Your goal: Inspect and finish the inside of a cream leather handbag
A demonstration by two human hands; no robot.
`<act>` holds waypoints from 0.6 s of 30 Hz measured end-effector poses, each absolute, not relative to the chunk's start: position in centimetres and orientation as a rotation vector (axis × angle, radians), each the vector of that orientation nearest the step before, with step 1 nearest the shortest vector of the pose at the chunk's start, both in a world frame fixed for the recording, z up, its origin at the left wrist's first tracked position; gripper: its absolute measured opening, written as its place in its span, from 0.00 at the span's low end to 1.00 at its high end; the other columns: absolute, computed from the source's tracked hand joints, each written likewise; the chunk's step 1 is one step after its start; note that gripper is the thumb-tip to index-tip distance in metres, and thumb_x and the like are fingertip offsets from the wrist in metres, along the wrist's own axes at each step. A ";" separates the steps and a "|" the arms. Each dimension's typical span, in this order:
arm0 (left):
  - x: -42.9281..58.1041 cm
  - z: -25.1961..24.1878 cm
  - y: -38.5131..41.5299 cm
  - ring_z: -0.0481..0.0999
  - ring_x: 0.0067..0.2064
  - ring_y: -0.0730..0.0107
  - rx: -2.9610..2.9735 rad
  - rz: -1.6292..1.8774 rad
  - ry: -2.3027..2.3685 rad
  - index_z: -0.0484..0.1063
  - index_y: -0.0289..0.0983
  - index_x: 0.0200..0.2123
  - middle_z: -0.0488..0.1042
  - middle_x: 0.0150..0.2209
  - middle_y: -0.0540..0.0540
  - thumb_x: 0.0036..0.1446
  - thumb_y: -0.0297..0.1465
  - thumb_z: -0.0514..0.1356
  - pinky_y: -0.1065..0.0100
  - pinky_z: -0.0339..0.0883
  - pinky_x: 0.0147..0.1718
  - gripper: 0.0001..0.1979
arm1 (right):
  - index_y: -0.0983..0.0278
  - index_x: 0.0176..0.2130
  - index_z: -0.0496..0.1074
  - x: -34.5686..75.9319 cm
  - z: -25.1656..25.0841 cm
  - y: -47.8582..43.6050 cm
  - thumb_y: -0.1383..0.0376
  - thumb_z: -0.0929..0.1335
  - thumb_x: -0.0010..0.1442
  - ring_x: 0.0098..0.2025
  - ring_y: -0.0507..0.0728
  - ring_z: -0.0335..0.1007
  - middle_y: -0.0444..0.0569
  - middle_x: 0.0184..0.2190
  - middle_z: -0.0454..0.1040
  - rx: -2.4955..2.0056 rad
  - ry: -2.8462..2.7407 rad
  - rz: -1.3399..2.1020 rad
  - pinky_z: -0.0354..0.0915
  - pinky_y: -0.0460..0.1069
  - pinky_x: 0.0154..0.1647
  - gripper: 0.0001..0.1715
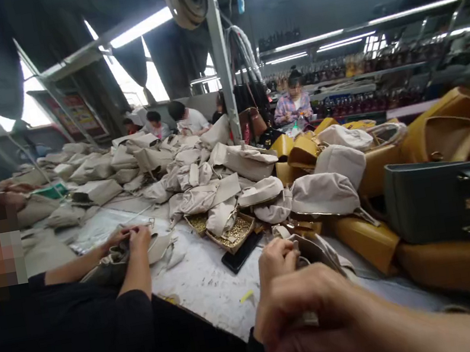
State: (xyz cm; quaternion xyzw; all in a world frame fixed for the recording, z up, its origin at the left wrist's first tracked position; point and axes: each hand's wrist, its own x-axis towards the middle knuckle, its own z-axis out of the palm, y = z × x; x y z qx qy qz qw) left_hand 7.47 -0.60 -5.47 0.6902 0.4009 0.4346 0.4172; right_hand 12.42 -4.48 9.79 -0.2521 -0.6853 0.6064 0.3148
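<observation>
Now | left hand [276, 260] and right hand [312, 313] grip beige bag [320, 252] (both closed)

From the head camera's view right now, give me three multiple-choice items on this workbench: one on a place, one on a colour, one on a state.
1. Where does the tray of small gold hardware lie?
A. On the table below the heap of beige bags
B. On a shelf at the back
C. On the dark grey bag

2. What colour are the bags stacked along the right under the dark grey bag?
A. Red
B. Mustard yellow
C. White

3. What is the right hand doing?
A. Lying flat and open on the table
B. Curled shut around a small pale piece
C. Gripping the phone

Answers:
1 A, the tray sits on the table at the foot of the beige bags.
2 B, their leather shows mustard yellow.
3 B, its fingers are closed near the left hand, which pinches a beige bag's edge.
</observation>
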 end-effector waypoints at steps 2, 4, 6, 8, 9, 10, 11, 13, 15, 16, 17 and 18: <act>6.5 -4.9 0.0 0.85 0.41 0.56 1.690 1.097 1.043 0.80 0.35 0.37 0.83 0.33 0.42 0.55 0.35 0.70 0.57 0.77 0.48 0.10 | 0.63 0.30 0.79 14.5 5.2 -6.1 0.52 0.79 0.55 0.33 0.54 0.72 0.44 0.29 0.78 -0.767 -1.517 1.655 0.67 0.46 0.38 0.17; 4.8 -4.2 0.7 0.85 0.40 0.55 1.592 1.118 1.116 0.80 0.34 0.36 0.83 0.32 0.42 0.53 0.37 0.71 0.57 0.78 0.47 0.12 | 0.63 0.29 0.78 16.3 0.9 -6.1 0.53 0.79 0.53 0.32 0.54 0.71 0.44 0.27 0.77 -0.949 -1.310 1.545 0.66 0.46 0.36 0.17; 3.2 -3.6 1.3 0.86 0.38 0.54 1.471 1.099 1.171 0.80 0.33 0.35 0.84 0.34 0.41 0.53 0.37 0.70 0.56 0.78 0.45 0.13 | 0.63 0.29 0.79 18.0 -2.2 -5.4 0.51 0.80 0.51 0.33 0.55 0.70 0.45 0.27 0.77 -1.078 -1.125 1.399 0.66 0.47 0.36 0.18; 2.2 -3.0 1.4 0.86 0.40 0.52 1.397 1.045 1.196 0.81 0.33 0.35 0.85 0.36 0.39 0.54 0.36 0.68 0.54 0.78 0.48 0.11 | 0.62 0.30 0.81 19.4 -3.9 -4.9 0.49 0.81 0.47 0.33 0.57 0.71 0.46 0.28 0.79 -1.137 -0.976 1.294 0.67 0.49 0.36 0.20; 2.0 -2.8 1.3 0.86 0.42 0.51 1.399 1.019 1.208 0.81 0.33 0.35 0.85 0.36 0.39 0.55 0.34 0.66 0.52 0.76 0.52 0.10 | 0.61 0.31 0.82 19.9 -4.2 -4.7 0.49 0.81 0.46 0.33 0.57 0.72 0.47 0.29 0.79 -1.139 -0.928 1.275 0.68 0.49 0.36 0.20; 2.0 -2.6 1.1 0.85 0.45 0.51 1.424 0.999 1.224 0.81 0.34 0.35 0.86 0.36 0.39 0.56 0.33 0.65 0.50 0.72 0.58 0.08 | 0.61 0.32 0.83 20.3 -4.3 -4.5 0.49 0.81 0.46 0.34 0.58 0.72 0.48 0.30 0.80 -1.123 -0.902 1.276 0.69 0.50 0.37 0.20; 2.1 -2.4 0.9 0.85 0.48 0.51 1.467 0.989 1.246 0.82 0.35 0.34 0.86 0.35 0.41 0.57 0.32 0.64 0.48 0.66 0.63 0.07 | 0.60 0.32 0.83 20.5 -4.3 -4.3 0.49 0.81 0.46 0.35 0.59 0.73 0.48 0.31 0.81 -1.093 -0.897 1.290 0.70 0.51 0.38 0.20; 2.6 -2.0 0.4 0.81 0.54 0.51 1.585 0.992 1.308 0.83 0.38 0.34 0.86 0.35 0.42 0.58 0.31 0.63 0.45 0.56 0.69 0.07 | 0.60 0.33 0.83 20.7 -3.7 -3.7 0.49 0.81 0.46 0.37 0.60 0.75 0.48 0.32 0.81 -1.024 -0.925 1.323 0.71 0.52 0.41 0.20; 3.1 -1.7 0.1 0.77 0.60 0.50 1.707 1.013 1.380 0.83 0.40 0.33 0.86 0.39 0.42 0.58 0.30 0.63 0.42 0.52 0.70 0.08 | 0.61 0.32 0.82 20.6 -3.1 -2.9 0.48 0.81 0.47 0.36 0.59 0.74 0.47 0.31 0.80 -0.981 -0.959 1.318 0.71 0.51 0.41 0.21; 3.3 -1.6 0.0 0.75 0.62 0.49 1.758 1.027 1.414 0.84 0.40 0.33 0.86 0.43 0.42 0.58 0.30 0.63 0.41 0.50 0.71 0.08 | 0.61 0.32 0.82 20.5 -2.8 -2.5 0.47 0.81 0.47 0.36 0.58 0.74 0.47 0.31 0.79 -0.969 -0.966 1.309 0.70 0.51 0.40 0.22; 3.4 -1.5 -0.1 0.74 0.63 0.49 1.794 1.041 1.438 0.84 0.41 0.32 0.85 0.45 0.43 0.57 0.30 0.63 0.40 0.48 0.71 0.08 | 0.61 0.31 0.81 20.4 -2.7 -2.1 0.47 0.81 0.48 0.35 0.58 0.73 0.46 0.30 0.79 -0.958 -0.968 1.307 0.70 0.50 0.40 0.22; 3.5 -1.5 -0.1 0.74 0.63 0.49 1.803 1.050 1.447 0.84 0.41 0.32 0.84 0.47 0.43 0.57 0.29 0.63 0.39 0.48 0.71 0.08 | 0.61 0.31 0.80 20.3 -2.6 -1.7 0.47 0.81 0.48 0.35 0.57 0.72 0.45 0.30 0.78 -0.947 -0.964 1.312 0.69 0.50 0.39 0.22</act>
